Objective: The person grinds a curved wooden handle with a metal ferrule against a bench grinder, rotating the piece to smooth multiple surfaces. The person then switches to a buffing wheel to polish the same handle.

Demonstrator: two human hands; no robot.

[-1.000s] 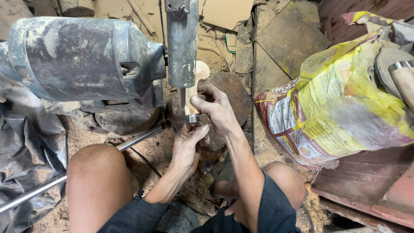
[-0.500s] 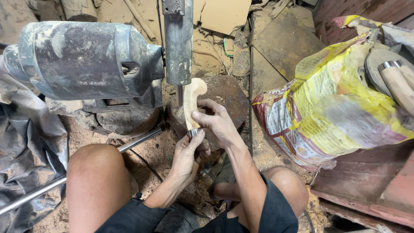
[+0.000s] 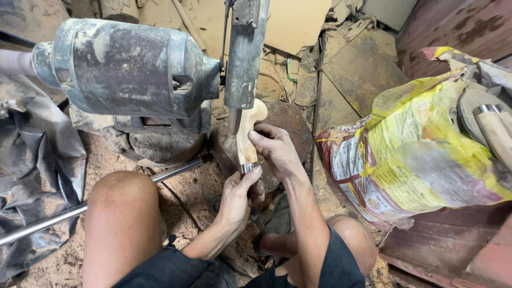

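Observation:
A pale wooden handle (image 3: 248, 129) with a metal ferrule at its near end stands against the grey sanding belt arm (image 3: 245, 53) of a dusty motor (image 3: 125, 66). My left hand (image 3: 238, 196) grips the ferrule end from below. My right hand (image 3: 276, 149) holds the handle's middle from the right, thumb across it. The curved top of the handle pokes out to the right of the belt arm.
A yellow plastic sack (image 3: 421, 149) lies at the right, with more wooden handles (image 3: 493, 130) beside it. A steel rod (image 3: 74, 210) runs across the sawdust floor by my left knee (image 3: 125, 213). Dark plastic sheeting (image 3: 32, 176) lies at the left.
The handle has risen and now shows further above my hands, beside the belt arm. Both hands have shifted slightly along it and keep their grip.

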